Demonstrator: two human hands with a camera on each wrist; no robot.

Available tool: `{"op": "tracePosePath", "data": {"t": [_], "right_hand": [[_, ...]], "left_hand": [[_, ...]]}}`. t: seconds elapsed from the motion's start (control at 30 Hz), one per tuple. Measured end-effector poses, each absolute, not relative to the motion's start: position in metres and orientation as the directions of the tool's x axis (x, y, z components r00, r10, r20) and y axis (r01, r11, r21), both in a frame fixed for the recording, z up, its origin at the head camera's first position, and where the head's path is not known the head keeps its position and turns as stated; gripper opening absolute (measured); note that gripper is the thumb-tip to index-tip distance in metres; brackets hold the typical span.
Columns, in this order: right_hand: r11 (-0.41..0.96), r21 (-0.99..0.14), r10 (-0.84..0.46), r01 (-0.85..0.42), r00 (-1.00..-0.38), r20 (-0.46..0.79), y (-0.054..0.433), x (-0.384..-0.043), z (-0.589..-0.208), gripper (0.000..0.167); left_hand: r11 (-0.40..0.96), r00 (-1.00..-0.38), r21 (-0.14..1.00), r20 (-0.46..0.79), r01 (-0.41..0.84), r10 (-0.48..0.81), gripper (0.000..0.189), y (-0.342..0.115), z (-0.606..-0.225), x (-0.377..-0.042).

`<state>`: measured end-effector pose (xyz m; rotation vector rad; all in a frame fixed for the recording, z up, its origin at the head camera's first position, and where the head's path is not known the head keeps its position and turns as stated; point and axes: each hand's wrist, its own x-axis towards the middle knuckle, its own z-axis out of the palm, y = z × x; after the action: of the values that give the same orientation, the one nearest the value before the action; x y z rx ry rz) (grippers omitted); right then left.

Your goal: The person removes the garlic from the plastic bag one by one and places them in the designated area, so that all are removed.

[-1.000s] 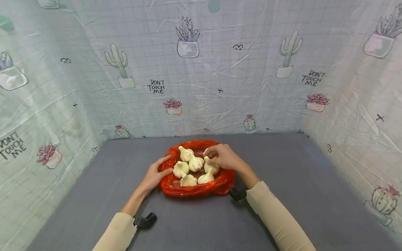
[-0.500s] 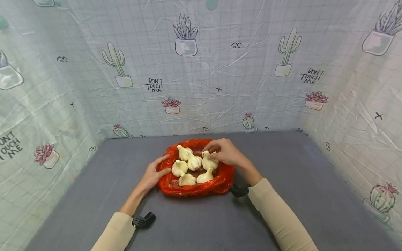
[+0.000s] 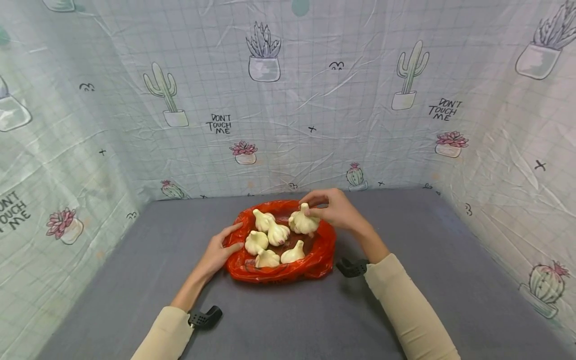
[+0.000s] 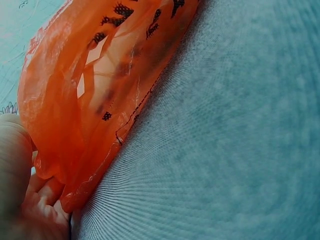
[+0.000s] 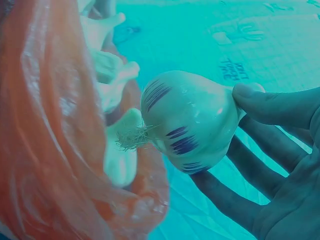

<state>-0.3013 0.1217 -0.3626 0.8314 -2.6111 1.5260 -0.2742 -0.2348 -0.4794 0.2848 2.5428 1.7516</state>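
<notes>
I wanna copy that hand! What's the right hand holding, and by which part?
The right hand holds a garlic bulb by its stem end.

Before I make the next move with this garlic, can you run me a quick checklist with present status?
1. Right hand pinches the held bulb near its neck: ok.
2. Left hand touches the left edge of the red bag: ok.
3. Bag mouth spread open: ok.
4. Held bulb free of the other bulbs: cannot tell, the views overlap them.
5. Bag emptied: not ok, other bulbs lie inside.
</notes>
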Motion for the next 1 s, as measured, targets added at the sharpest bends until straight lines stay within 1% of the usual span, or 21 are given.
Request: {"op": "tracePosePath", "data": {"t": [0.2, 0.4, 0.6, 0.8, 1.0], "right_hand": [[0.335, -0.84, -0.431, -0.428, -0.862, 0.268, 0.134, -0.301, -0.356, 0.024], [0.32, -0.854, -0.394, -0.409, -0.878, 0.273, 0.151, -0.302, -0.351, 0.026], [0.297, -0.872, -0.364, -0.389, -0.89, 0.274, 0.169, -0.305, -0.348, 0.028], [0.277, -0.887, -0.335, -0.369, -0.902, 0.27, 0.182, -0.308, -0.35, 0.031], [0.248, -0.89, -0.304, -0.382, -0.903, 0.303, 0.195, -0.314, -0.357, 0.031]], "left_hand": [[0.34, -0.983, 0.931, 0.078, 0.131, 0.164, 0.061, -0.236, -0.48, -0.273], [0.357, -0.984, 0.924, 0.086, 0.138, 0.158, 0.061, -0.236, -0.481, -0.274], [0.339, -0.982, 0.93, 0.086, 0.14, 0.168, 0.061, -0.235, -0.481, -0.275], [0.335, -0.981, 0.931, 0.093, 0.145, 0.168, 0.061, -0.235, -0.481, -0.275], [0.35, -0.981, 0.924, 0.1, 0.153, 0.165, 0.06, -0.235, -0.481, -0.275]]}}
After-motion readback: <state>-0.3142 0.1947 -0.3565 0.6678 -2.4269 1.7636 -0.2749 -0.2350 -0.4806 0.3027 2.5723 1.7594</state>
